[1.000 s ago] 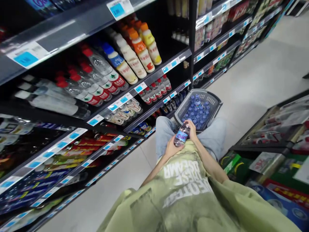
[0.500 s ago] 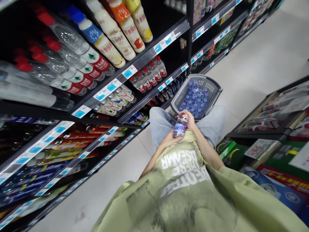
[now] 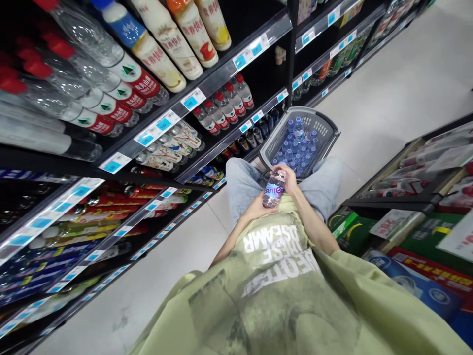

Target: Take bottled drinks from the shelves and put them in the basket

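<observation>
I hold a small clear water bottle [image 3: 274, 188] with a pink and blue label in front of my stomach. My left hand [image 3: 257, 208] is closed round its base. My right hand [image 3: 289, 177] is closed round its top end. Just beyond my hands a grey plastic shopping basket [image 3: 325, 129] stands on the floor, filled with several small bottles with blue caps [image 3: 297, 149]. My knees in light jeans sit on either side of the basket.
Black store shelves [image 3: 207, 88] run along my left, stocked with red-capped water bottles [image 3: 111, 106], pale milk-drink bottles [image 3: 173, 42] and cans. A low display with boxed goods [image 3: 414, 197] stands at my right. Pale tiled floor [image 3: 399, 98] stretches ahead.
The view has tilted down and closer to the shelves. The bottle stays held in both hands at my stomach, turned slightly.
</observation>
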Tool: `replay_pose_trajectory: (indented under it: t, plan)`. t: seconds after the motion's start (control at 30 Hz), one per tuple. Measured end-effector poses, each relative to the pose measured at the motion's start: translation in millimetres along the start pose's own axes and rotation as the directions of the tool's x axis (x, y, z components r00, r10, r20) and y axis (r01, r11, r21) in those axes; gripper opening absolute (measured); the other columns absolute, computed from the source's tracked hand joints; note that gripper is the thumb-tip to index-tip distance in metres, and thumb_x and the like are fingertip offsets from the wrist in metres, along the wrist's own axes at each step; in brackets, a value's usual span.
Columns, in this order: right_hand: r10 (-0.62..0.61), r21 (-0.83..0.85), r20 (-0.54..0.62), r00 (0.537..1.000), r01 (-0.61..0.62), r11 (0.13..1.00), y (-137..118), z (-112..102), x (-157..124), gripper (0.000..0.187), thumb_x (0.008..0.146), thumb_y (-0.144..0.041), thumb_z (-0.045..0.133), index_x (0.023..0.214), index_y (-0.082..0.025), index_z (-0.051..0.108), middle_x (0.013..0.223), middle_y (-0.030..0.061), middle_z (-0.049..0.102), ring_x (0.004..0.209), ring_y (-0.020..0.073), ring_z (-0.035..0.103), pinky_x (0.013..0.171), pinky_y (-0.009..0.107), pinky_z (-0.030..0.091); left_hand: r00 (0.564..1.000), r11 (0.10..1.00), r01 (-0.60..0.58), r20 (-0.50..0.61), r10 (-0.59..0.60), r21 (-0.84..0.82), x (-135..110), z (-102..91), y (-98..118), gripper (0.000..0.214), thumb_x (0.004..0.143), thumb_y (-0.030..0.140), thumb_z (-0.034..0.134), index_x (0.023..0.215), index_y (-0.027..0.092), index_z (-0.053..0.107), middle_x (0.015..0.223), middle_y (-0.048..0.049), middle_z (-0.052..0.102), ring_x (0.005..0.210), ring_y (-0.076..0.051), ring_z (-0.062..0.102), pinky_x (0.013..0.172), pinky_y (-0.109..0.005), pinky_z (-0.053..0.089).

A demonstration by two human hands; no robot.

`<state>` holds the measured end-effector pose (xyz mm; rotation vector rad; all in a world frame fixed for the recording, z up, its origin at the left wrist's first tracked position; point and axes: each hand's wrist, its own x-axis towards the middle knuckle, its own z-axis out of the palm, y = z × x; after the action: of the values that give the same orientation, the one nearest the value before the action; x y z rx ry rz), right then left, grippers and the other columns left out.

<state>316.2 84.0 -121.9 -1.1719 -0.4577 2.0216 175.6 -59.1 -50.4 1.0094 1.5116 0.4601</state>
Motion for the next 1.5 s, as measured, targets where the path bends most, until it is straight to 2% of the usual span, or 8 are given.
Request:
replay_pose_trajectory:
  t: [0.2,0.47,0.67,0.8,0.97,1.2,1.37,1.5]
  plan:
    - [0.017,0.002,-0.033,0.999,-0.017,1.000,0.8,0.0,1.6,0.028,0.069,-0.045,0.079,0.081,-0.020,0.076,0.084,0.0037,0.078,0.075,0.0211,0.076,0.064,0.030,0.061,1.000,0.997,-0.014,-0.026,0.016,0.081,2.7,1.3,-3.8,0.088,0.075,0.022,0.095,0.147,-0.002,0.051,0.132,-0.0138,0.075,0.103,-0.018,0.063,0.096,-0.032,0.046]
    - [-0.010,-0.065,0.009,1.000,0.010,0.998,2.6,-1.4,2.9,0.031,0.075,-0.049,0.078,0.090,-0.022,0.079,0.094,0.0022,0.079,0.079,0.0198,0.075,0.068,0.030,0.062,0.995,0.997,-0.037,-0.094,0.043,0.064,5.6,3.3,-0.9,0.109,0.072,0.020,0.096,0.160,-0.002,0.035,0.160,-0.0257,0.054,0.140,-0.028,0.055,0.120,-0.045,0.039]
    - [-0.006,-0.113,0.020,1.000,0.009,0.994,3.8,-4.0,3.2,0.039,0.076,-0.057,0.078,0.097,-0.025,0.082,0.102,0.0015,0.081,0.091,0.0229,0.076,0.080,0.034,0.065,0.982,0.995,0.086,-0.171,-0.075,0.058,7.3,1.0,-5.7,0.097,0.068,0.041,0.098,0.149,0.011,0.054,0.140,-0.0197,0.071,0.128,-0.038,0.068,0.112,-0.049,0.052]
    - [-0.023,-0.159,0.066,0.998,0.034,0.987,2.1,-4.4,1.4,0.041,0.077,-0.059,0.078,0.102,-0.027,0.083,0.106,0.0013,0.081,0.106,0.0258,0.074,0.097,0.041,0.063,0.991,0.993,0.091,-0.090,-0.098,-0.077,5.7,-8.6,-17.2,0.072,0.072,0.054,0.088,0.132,0.021,0.066,0.122,-0.0120,0.079,0.114,-0.039,0.073,0.103,-0.049,0.057]
    - [0.020,-0.122,0.153,0.988,-0.001,0.993,-0.4,-2.0,-1.4,0.048,0.073,-0.060,0.082,0.107,-0.028,0.083,0.109,0.0033,0.082,0.112,0.0295,0.072,0.096,0.046,0.063,0.996,0.943,0.060,0.078,-0.036,-0.327,2.8,-20.8,-26.9,0.056,0.074,0.073,0.076,0.104,0.026,0.076,0.111,-0.0084,0.081,0.113,-0.041,0.071,0.106,-0.054,0.055]
    - [0.035,-0.084,0.139,0.990,-0.024,0.996,0.7,-0.2,-0.8,0.035,0.077,-0.053,0.079,0.100,-0.026,0.082,0.106,0.0020,0.082,0.100,0.0266,0.076,0.088,0.040,0.064,0.999,0.969,-0.008,0.040,0.018,-0.245,8.4,-10.6,-15.2,0.082,0.073,0.072,0.084,0.139,0.028,0.065,0.147,-0.0098,0.069,0.137,-0.038,0.062,0.121,-0.051,0.048]
    - [0.035,-0.016,0.110,0.993,-0.033,0.999,-3.5,2.4,-1.8,0.037,0.075,-0.055,0.079,0.091,-0.022,0.083,0.097,0.0034,0.082,0.093,0.0241,0.077,0.079,0.033,0.062,0.998,0.985,0.017,0.068,-0.006,-0.174,12.8,-2.5,-18.2,0.093,0.072,0.065,0.088,0.151,0.029,0.054,0.149,-0.0099,0.067,0.135,-0.036,0.064,0.118,-0.050,0.052]
    - [0.048,-0.034,0.097,0.994,-0.045,0.998,-5.9,3.3,-3.4,0.034,0.077,-0.052,0.077,0.092,-0.022,0.081,0.097,0.0038,0.082,0.094,0.0241,0.076,0.079,0.033,0.061,1.000,0.981,-0.015,0.004,0.016,-0.193,15.8,1.9,-25.8,0.107,0.063,0.053,0.096,0.155,0.027,0.049,0.151,-0.0131,0.066,0.136,-0.037,0.065,0.118,-0.052,0.051]
